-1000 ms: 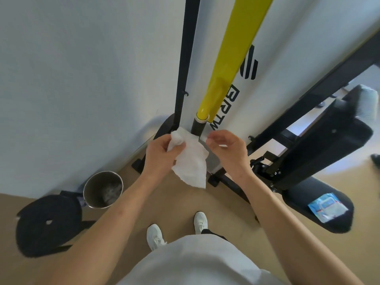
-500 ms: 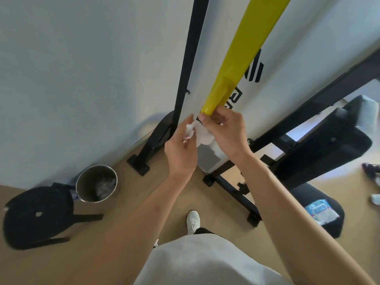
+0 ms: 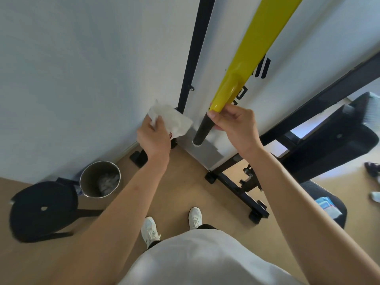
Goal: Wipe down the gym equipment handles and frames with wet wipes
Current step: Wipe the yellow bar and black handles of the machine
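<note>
Left hand [image 3: 153, 138] closed on a crumpled white wet wipe [image 3: 171, 120], pinched between thumb and fingers, most of the sheet fanning out above and to the right of the knuckles. Right hand [image 3: 234, 125] closed around the black handle [image 3: 202, 130], gripping just below the lower end of the yellow bar [image 3: 253, 50], thumb tip pressed against the yellow edge. Wipe apart from the handle, held just to the left of it, level with the right hand and not touching the grip. Lower end of the handle free and bare, sticking out below and to the left of the right hand. Thin black frame upright [image 3: 193, 52] rising behind the wipe, between the two hands and a little above them. Below the left forearm, well apart from the hand, a steel bin [image 3: 100, 178] on the floor with crumpled used wipes inside, and a black stool [image 3: 42, 208] just left of it. Far to the lower right of the right arm, a pack of wipes [image 3: 327, 206] lying on a black padded seat [image 3: 337, 214]. White shoes [image 3: 151, 228] on the tan floor beneath both arms.
</note>
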`<act>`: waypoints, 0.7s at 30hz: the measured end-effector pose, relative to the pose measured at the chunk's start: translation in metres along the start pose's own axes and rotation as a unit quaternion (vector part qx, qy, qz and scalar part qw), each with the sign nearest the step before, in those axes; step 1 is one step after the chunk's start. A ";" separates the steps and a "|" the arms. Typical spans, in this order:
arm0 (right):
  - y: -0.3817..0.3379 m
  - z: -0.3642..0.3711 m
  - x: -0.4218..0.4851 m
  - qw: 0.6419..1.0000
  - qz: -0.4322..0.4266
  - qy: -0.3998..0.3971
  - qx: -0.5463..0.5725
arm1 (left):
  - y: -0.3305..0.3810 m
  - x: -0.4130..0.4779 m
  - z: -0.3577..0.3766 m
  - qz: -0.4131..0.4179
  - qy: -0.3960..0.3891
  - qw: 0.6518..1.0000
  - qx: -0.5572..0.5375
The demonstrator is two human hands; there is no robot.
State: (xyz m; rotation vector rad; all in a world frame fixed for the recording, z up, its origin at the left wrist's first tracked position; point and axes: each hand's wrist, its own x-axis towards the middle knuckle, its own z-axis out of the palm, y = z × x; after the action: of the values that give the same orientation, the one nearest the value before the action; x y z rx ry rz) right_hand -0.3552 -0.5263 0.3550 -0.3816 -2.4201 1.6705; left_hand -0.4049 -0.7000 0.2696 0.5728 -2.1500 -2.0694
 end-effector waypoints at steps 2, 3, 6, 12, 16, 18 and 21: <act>-0.002 0.002 0.000 1.000 0.003 0.002 0.002 | 0.002 -0.016 0.010 0.011 -0.063 0.997 -0.031; -0.002 0.003 0.000 1.000 0.004 0.003 0.004 | 0.001 -0.027 0.016 0.019 -0.113 0.992 -0.046; -0.003 0.004 0.000 1.000 -0.002 0.002 -0.009 | 0.001 -0.051 0.023 0.079 -0.245 0.966 -0.035; -0.003 0.001 -0.006 1.000 0.001 0.002 0.008 | -0.005 -0.051 0.012 -0.013 -0.358 0.925 -0.131; -0.001 -0.004 -0.010 1.000 0.002 0.004 0.009 | -0.011 -0.043 0.017 0.047 -0.309 0.944 -0.105; 0.000 -0.006 -0.010 1.000 -0.008 0.000 -0.008 | -0.011 -0.040 0.025 0.114 -0.296 0.946 -0.071; 0.002 -0.007 -0.010 0.999 -0.018 0.001 -0.027 | -0.011 -0.037 0.033 0.190 -0.284 0.940 -0.020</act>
State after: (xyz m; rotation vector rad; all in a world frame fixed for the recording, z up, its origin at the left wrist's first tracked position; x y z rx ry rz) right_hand -0.3431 -0.5226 0.3558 -0.3447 -2.4591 1.5911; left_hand -0.3793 -0.6565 0.2630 -0.4822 -2.2288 -2.2166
